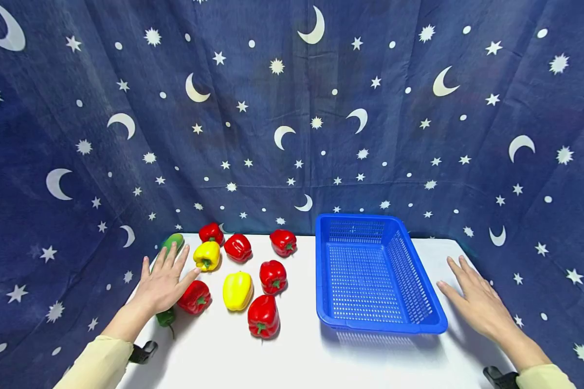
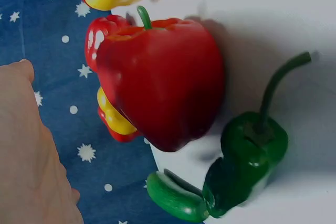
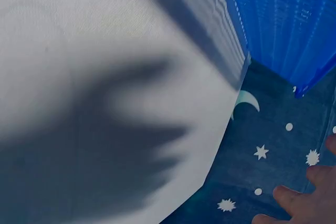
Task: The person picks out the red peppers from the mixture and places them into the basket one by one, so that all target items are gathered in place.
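Note:
My left hand [image 1: 159,286] is held over the left side of the table, fingers spread and holding nothing. Close by it lie a red bell pepper [image 2: 168,80], a dark green pepper [image 2: 255,142] with a long curved stem, and a smaller green vegetable [image 2: 176,198]. In the head view the hand partly covers the green ones. My right hand [image 1: 482,300], its fingers extended and holding nothing, hovers to the right of a blue plastic basket [image 1: 382,326]. The right wrist view shows its fingertips [image 3: 286,195] and its shadow on the white table.
Several more red peppers [image 1: 264,317] and two yellow ones, such as the front yellow pepper [image 1: 237,290], lie between the left hand and the basket. A dark blue curtain [image 1: 253,135] with moons and stars encloses the white table [image 1: 292,362] at the back and sides.

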Tool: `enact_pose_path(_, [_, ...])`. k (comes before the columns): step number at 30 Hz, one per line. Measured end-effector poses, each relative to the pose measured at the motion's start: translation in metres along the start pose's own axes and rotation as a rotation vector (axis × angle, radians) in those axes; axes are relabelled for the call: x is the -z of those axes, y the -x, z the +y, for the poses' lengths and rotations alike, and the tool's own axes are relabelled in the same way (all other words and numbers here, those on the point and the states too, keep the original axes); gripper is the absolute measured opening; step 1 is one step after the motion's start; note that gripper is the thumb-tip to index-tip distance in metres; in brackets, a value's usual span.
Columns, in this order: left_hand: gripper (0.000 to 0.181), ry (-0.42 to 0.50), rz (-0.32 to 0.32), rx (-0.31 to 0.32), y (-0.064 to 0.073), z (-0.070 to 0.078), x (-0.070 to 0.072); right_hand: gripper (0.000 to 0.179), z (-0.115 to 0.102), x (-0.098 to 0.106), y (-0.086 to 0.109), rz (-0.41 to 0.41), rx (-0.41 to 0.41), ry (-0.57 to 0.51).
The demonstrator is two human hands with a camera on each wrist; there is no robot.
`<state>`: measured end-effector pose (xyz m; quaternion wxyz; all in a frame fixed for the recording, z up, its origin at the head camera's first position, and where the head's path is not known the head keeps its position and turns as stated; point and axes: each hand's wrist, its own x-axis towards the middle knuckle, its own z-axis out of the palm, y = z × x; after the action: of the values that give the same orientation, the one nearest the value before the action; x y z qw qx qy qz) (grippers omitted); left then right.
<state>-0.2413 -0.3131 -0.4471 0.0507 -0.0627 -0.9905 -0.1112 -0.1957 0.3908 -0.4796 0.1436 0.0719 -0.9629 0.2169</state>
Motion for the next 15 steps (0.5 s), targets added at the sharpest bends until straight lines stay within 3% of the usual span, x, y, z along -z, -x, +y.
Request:
enact_pose_path(9, [0.084,0.014,0.04,-0.057,-0.001,0.013,0.002,0.072,-0.015,0.001,-0.001,-0.012,0.026,-0.049])
enact_pose_path(15, [0.084,0.022,0.015,-0.069,0.001,0.022,0.003,0.071,-0.026,0.001,-0.001,-0.038,0.035,-0.118])
